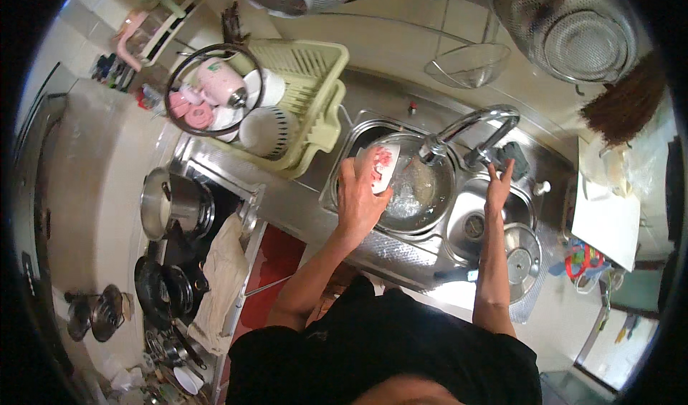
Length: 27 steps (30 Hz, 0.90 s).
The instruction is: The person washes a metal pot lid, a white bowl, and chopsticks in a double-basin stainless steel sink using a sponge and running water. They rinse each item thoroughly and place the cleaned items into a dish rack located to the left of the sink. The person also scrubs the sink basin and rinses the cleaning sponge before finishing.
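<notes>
My left hand [359,203] grips a white bowl [386,167] with a red pattern, held tilted above the left sink basin. Below it, a wide metal bowl [416,223] with water in it fills most of that basin. The chrome faucet [480,116] arches over the metal bowl. My right hand [500,189] reaches to the faucet's base with its fingers apart and nothing in them; whether a fingertip touches the faucet, I cannot tell. Just beyond those fingers lies a dark grey-green sponge or cloth [516,160]. The small sink basin [463,206] is under my right hand.
A pale green dish rack [322,104] with dishes and a pink bottle [220,82] stands left. A metal pot lid [520,262] lies by my right forearm. Strainers [586,45] hang above. On the left stove are a steel pot [169,203] and a beige cloth [223,276].
</notes>
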{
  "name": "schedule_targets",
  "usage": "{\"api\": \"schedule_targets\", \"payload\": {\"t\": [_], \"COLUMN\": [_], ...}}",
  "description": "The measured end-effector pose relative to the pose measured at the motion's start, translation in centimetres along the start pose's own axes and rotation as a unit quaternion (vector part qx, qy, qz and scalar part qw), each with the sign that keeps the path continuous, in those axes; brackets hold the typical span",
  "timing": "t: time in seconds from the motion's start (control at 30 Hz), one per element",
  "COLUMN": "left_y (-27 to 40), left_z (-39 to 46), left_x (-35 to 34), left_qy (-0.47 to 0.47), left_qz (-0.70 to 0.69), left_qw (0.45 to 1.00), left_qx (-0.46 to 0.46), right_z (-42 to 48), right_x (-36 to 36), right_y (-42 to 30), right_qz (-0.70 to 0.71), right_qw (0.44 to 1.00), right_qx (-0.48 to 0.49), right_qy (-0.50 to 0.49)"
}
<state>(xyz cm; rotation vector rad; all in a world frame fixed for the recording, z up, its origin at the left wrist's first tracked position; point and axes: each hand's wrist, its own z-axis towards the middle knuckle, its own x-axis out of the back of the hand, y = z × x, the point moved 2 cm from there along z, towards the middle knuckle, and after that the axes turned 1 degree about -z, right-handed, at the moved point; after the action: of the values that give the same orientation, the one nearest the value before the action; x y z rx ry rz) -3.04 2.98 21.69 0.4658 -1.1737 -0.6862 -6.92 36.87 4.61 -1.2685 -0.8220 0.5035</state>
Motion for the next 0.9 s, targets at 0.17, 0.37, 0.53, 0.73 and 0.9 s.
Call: {"api": "schedule_targets", "payload": {"t": [0.17, 0.37, 0.53, 0.73, 0.9], "left_y": [2.3, 2.8, -1.6, -8.9, -12.0], "left_z": [1.2, 7.6, 14.6, 17.4, 18.3], "left_x": [5.7, 15.1, 18.2, 14.1, 12.8], "left_qy": [0.077, 0.12, 0.0, -0.155, -0.262], "left_qz": [-0.086, -0.068, 0.17, 0.301, 0.268], "left_qw": [0.993, 0.983, 0.949, 0.881, 0.857], "left_qx": [-0.019, -0.125, -0.264, -0.33, -0.353], "right_z": [-0.7, -4.4, -8.3, -12.2, -12.1], "right_x": [-1.1, -1.1, -1.1, -3.6, -6.7], "right_y": [1.1, 0.8, -1.9, -3.2, -0.8], "right_qz": [0.178, 0.166, 0.11, 0.039, -0.022], "right_qw": [0.983, 0.985, 0.993, 0.998, 0.993], "right_qx": [-0.046, -0.035, -0.01, -0.012, 0.049], "right_qy": [0.005, 0.034, 0.041, -0.049, -0.103]}}
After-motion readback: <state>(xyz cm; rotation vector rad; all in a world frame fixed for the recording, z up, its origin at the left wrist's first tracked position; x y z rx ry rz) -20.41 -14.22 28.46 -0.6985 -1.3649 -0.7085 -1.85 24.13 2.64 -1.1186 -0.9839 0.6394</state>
